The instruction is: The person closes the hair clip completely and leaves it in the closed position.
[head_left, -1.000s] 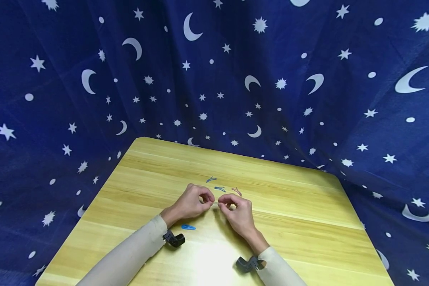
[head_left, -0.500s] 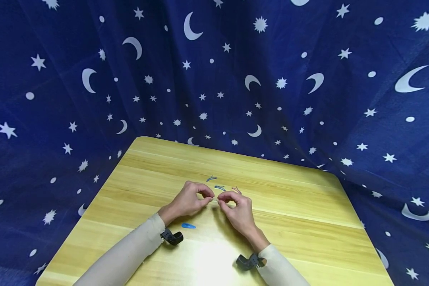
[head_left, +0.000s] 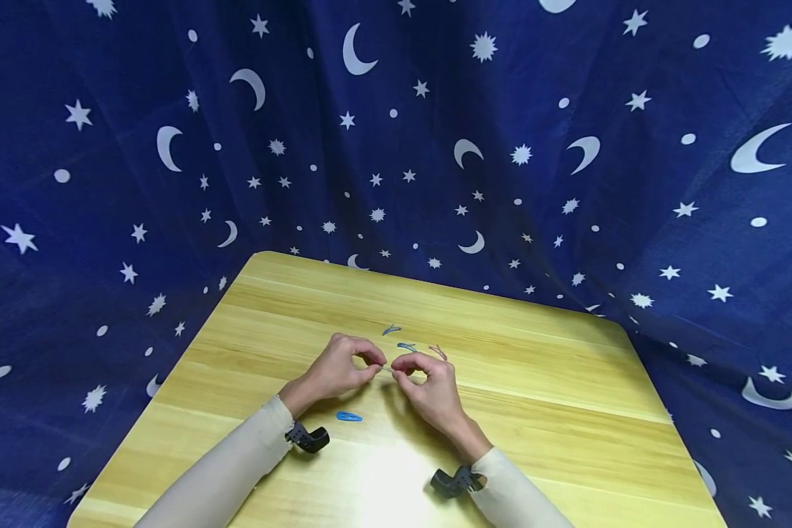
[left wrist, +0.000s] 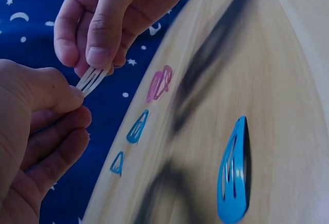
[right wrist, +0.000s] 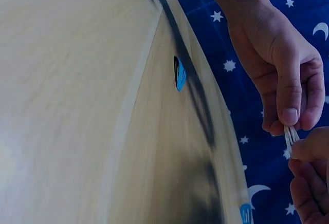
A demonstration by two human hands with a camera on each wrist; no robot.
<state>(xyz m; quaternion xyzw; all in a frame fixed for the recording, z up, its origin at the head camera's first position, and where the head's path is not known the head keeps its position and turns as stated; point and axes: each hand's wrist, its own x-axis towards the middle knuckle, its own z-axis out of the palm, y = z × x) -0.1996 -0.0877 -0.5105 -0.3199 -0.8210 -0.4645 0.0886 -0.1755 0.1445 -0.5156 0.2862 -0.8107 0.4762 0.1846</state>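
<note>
A white snap hair clip spans the gap between my two hands, above the table. My left hand pinches one end of it between thumb and index finger. The other end is pinched by the thumb and fingertips of my right hand, so only the slotted middle shows. A blue hair clip lies flat and closed on the table, nearer the body than the left hand. Beyond the hands lie two more blue clips, one farther off and one closer, and a pink clip, their arms spread.
The wooden table reaches back to a dark blue curtain printed with moons and stars. Each wrist wears a black camera mount, on the left and on the right. Hand shadows fall on the tabletop.
Both hands have shifted a little to the left with the white hair clip between them, the left hand farther. The clips on the table stay where they were.
</note>
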